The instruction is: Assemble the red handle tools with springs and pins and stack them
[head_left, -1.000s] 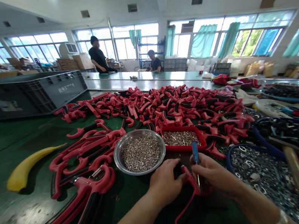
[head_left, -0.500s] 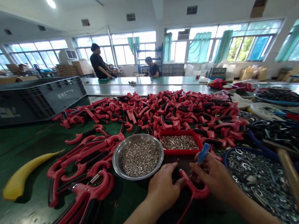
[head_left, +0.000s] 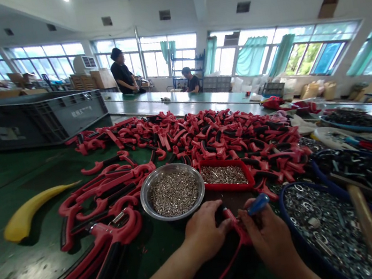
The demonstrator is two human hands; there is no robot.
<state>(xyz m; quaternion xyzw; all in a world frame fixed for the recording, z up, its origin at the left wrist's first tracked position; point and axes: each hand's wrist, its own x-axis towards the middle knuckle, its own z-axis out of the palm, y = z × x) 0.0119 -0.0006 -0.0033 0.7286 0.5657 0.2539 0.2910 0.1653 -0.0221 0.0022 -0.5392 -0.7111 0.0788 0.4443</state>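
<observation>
Our left hand (head_left: 203,232) closes on a red clamp (head_left: 240,240) at the green bench (head_left: 12,278), while our right hand (head_left: 269,240) grips a blue screwdriver (head_left: 258,203), now tipped rightward with its tip hidden, no longer upright. A steel bowl (head_left: 142,199) of rivets (head_left: 174,194) and a red tray (head_left: 212,188) sit just ahead, a blue basin (head_left: 285,223) of washers (head_left: 326,235) close right; open bench lies left. A standing co-worker (head_left: 121,72) and a seated co-worker (head_left: 191,79) work far beyond.
</observation>
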